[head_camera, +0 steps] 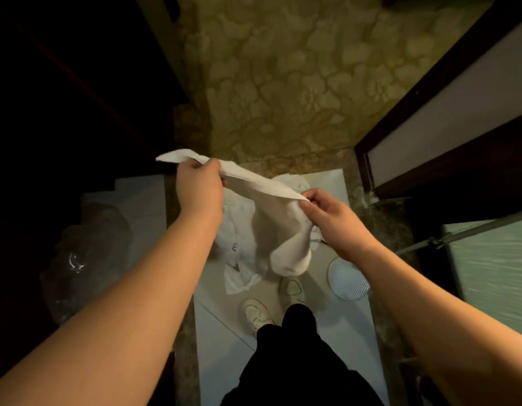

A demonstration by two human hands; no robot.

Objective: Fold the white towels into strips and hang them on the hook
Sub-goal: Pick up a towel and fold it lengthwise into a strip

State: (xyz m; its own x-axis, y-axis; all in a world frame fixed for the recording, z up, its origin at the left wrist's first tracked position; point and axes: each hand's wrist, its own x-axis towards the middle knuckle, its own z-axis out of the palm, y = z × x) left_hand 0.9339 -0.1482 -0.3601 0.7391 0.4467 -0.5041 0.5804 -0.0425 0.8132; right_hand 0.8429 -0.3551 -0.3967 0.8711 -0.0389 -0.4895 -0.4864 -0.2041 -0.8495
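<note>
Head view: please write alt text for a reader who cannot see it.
Both hands hold a white towel stretched between them, left hand and right hand each gripping its top edge. More white towels lie on the pale floor below.

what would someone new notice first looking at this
First, the white towel stretched in mid-air at the centre, gripped at its top edge by the left hand and pinched by the right hand, its body sagging between them. Below it, more white cloth lies crumpled on the pale floor by the person's light shoes. Patterned olive wallpaper fills the top.
</note>
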